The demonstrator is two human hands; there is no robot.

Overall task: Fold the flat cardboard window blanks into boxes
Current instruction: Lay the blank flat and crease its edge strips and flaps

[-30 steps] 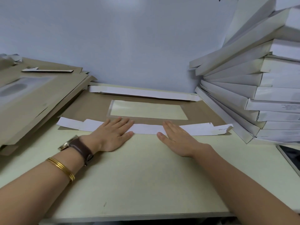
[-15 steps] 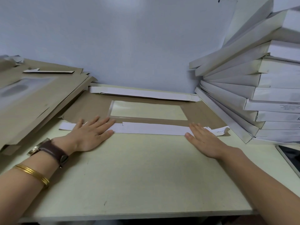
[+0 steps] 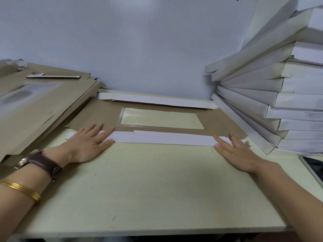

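We see 1 cardboard window blank [image 3: 218, 123] lying flat, brown side up, at the back of the table [image 3: 157, 189]. It lies between the pile of flat blanks [image 3: 43, 105] on the left and the stack of folded boxes [image 3: 279, 84] on the right. Its clear window [image 3: 160, 119] sits in the middle of the blank.

The near flap [image 3: 166, 138] is folded over, white face up, along the front edge. The far flap [image 3: 157, 101] also shows white, beside the wall.

Our left hand [image 3: 87, 145] lies flat, fingers straight and spread, pressing the left end of the near flap. Our right hand [image 3: 239, 154] lies flat, fingers straight, pressing the right end. The 2 hands are well apart.

A brown-strapped watch [image 3: 40, 163] and gold bangles [image 3: 21, 189] sit on the left wrist.
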